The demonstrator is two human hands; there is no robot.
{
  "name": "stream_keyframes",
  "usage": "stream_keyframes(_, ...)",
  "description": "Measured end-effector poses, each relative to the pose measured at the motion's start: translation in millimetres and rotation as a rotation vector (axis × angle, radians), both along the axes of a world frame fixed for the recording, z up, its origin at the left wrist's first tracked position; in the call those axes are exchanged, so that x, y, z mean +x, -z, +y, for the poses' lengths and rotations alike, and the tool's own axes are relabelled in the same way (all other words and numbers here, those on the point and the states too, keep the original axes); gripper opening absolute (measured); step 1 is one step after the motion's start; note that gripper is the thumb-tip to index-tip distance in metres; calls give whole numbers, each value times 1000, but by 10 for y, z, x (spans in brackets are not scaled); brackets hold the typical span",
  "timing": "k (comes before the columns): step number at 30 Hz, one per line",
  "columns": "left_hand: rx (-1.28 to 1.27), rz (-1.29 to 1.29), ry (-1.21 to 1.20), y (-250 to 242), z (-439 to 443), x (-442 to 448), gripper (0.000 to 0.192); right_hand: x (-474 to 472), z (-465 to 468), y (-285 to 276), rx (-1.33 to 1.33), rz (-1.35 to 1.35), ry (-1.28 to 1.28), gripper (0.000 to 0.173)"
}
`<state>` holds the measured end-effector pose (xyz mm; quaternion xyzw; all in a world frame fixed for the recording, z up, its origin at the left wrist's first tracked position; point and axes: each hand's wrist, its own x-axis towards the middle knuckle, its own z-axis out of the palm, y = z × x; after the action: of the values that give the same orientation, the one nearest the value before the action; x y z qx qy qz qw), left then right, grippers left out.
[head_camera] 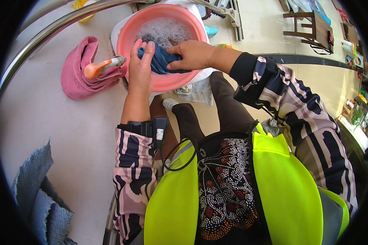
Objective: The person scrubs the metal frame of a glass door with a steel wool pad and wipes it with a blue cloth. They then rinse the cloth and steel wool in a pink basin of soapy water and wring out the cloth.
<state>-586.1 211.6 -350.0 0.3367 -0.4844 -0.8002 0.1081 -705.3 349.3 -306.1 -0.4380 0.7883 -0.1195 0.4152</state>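
A pink plastic basin (127, 36) holds sudsy water (168, 29) at the top middle of the view. Over its near side, a wet, bunched dark blue cloth (160, 61) stretches between both hands. My left hand (141, 65) has the cloth's left end between thumb and fingers, palm turned inward. From the right, my right hand (191, 56) pinches the other end with thumb and fingers. The cloth's lower edge hangs against the basin's near inner wall. Some dark material shows through the foam behind it; I cannot tell what it is.
Left of the basin lie a folded pink towel (76, 73) and an orange-and-white handle (98, 68) on a white surface. A curved metal rail (49, 32) crosses the upper left. Grey-blue cloths (46, 196) lie lower left. A wooden stool (317, 30) and a squeegee-like tool (234, 20) are upper right.
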Motion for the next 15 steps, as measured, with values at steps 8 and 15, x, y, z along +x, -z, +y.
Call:
stream_keyframes(8,-1275,250,482,-204,54,344,103,-264,73,8,138,-818,201,47)
stream_keyframes(15,-1064,-27,666,-299,-31,165,86,-160,-67,-271,87,-247,-138,58)
